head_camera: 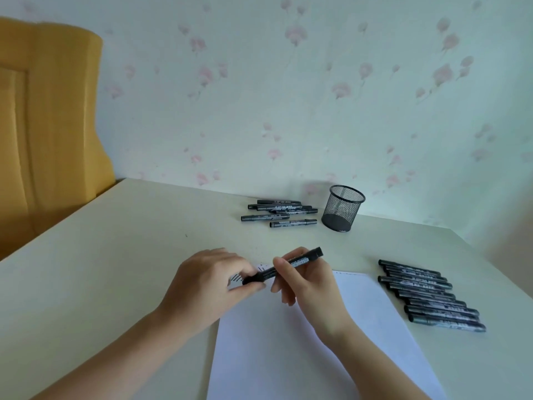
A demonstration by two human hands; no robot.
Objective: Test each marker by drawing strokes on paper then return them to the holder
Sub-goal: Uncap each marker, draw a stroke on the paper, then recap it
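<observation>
A black marker (pixel 300 260) slants above the top of the white paper (pixel 302 350). My right hand (pixel 305 281) grips its barrel near the middle. My left hand (pixel 210 281) pinches its lower left end, where the cap sits. Short dark strokes (pixel 237 278) show on the paper's upper left corner, partly hidden by my left hand. The black mesh holder (pixel 343 207) stands upright at the back, with nothing seen through its mesh. Several markers lie in a loose pile (pixel 278 212) left of the holder. Several more markers lie in a row (pixel 429 295) right of the paper.
The cream table (pixel 115 269) meets a floral wall at the back. A yellow upholstered chair back (pixel 49 125) stands beyond the table's left edge. The table's right edge runs close behind the marker row.
</observation>
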